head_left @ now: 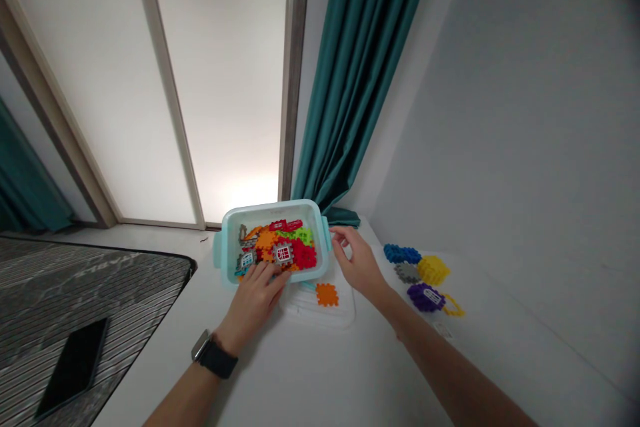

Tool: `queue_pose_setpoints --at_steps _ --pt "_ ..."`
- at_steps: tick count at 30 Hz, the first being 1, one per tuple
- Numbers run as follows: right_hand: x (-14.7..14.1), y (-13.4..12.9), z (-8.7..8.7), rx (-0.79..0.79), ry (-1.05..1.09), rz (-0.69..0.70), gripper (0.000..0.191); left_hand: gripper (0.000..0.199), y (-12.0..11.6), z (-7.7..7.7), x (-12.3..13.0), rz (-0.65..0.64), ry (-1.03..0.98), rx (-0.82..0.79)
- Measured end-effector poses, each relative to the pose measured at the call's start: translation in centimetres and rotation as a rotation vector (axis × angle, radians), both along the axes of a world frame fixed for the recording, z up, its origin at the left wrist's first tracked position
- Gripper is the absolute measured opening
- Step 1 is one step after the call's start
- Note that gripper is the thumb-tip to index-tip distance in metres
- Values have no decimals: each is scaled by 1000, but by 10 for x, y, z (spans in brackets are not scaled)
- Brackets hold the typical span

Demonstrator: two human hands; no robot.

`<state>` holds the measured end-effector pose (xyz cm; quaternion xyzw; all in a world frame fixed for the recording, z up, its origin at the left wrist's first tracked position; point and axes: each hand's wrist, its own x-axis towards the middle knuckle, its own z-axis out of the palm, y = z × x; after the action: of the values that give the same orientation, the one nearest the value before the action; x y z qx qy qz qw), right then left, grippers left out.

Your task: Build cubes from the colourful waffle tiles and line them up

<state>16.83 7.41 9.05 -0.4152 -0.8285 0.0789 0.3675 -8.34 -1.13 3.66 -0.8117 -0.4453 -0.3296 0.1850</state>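
A pale aqua plastic tub (273, 213) sits on a white surface (320, 373), its long axis running across the person's front. Inside, multicoloured interlocking plastic tiles (285, 253) lie jumbled, the lower ones hidden; any small print on them is unreadable from here. The left hand (253, 303) rests open over the near rim, fingers apart on the tiles. The right hand (357, 263), also open, has its fingertips (335, 234) at the tub's right side. An orange tile (327, 294) lies on a clear plastic lid (320, 310) just in front.

Lower plastic tiles (295, 253) hidden inside tub (273, 210); small white item (443, 329) unreadable.
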Motion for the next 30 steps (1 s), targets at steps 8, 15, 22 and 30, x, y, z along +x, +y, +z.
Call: queue_pose_setpoints --at_steps 8,15,22,30 --pt "26 -37 -62 -146 -306 63 33 25 -1 2 3 18 8 37" --pt "18 -33 -51 -167 -398 82 15 24 -2 3 3 24 -1 29" --pt "14 -46 -2 -404 -60 210 28 28 -3 4 4 33 0 6" --pt "-19 -18 33 -460 516 239 50 27 -4 6 3 30 12 29"
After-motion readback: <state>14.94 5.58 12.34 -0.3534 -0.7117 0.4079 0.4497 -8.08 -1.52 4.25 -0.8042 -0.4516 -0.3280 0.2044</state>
